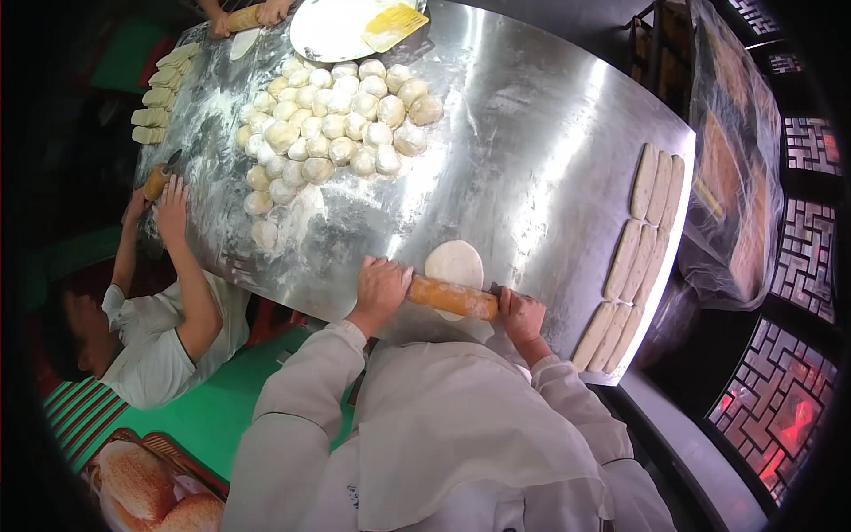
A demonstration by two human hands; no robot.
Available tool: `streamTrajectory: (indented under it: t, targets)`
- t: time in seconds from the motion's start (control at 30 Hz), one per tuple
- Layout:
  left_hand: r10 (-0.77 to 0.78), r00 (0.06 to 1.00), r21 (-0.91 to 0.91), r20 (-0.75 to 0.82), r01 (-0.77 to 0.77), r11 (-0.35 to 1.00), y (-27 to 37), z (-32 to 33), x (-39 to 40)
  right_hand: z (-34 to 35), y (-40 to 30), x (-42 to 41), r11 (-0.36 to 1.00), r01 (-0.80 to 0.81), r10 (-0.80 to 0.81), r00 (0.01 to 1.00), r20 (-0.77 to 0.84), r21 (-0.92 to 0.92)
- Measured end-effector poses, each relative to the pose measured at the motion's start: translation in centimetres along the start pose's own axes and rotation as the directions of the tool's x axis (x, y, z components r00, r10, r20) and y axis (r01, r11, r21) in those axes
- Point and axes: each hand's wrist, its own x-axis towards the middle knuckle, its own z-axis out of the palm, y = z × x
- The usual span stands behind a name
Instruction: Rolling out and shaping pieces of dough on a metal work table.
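Note:
A wooden rolling pin (452, 298) lies across a flat oval of dough (455, 265) near the close edge of the metal table. My left hand (382, 290) is closed round its left handle, and my right hand (522, 314) grips the right handle. Part of the dough shows beyond the roller and a small part on the near side. Further off to the left, many floured dough balls (339, 126) sit close together on the steel. Long flat dough strips (625, 259) lie in three groups along the table's right edge.
The steel table (505, 153) bears loose flour at left. At the far side is a white tray (326, 30) with a yellow scraper (395, 28). Two co-workers' hands hold rolling pins (157, 182) at left and far left. Folded dough pieces (158, 98) line the left edge. Plastic-covered goods (731, 153) stand right.

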Motion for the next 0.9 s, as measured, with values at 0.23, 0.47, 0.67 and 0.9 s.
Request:
streamTrajectory:
  t: [0.23, 0.47, 0.67, 0.9]
  targets:
    - [-0.287, 0.958, 0.110, 0.001, 0.285, 0.952, -0.6, -1.3, 15.6, -4.3, 1.0, 18.0, 0.975, -0.170, 0.152, 0.980, -0.128, -0.143]
    - [-0.165, 0.977, -0.013, -0.136, 0.165, 0.986, 1.8, 0.4, 3.2, -2.0, 0.9, 6.4, 0.995, -0.086, 0.088, 0.996, 0.034, -0.042]
    - [-0.415, 0.904, -0.487, 0.104, 0.410, 0.771, 3.7, 0.4, 2.0, -0.9, 1.5, -1.3, 0.983, 0.148, -0.146, 0.989, -0.022, 0.104]
    - [-0.207, 0.978, -0.139, 0.038, 0.210, 0.968, 5.4, 1.8, 9.2, -1.7, 1.5, -1.0, 0.992, 0.120, -0.121, 0.992, 0.034, 0.038]
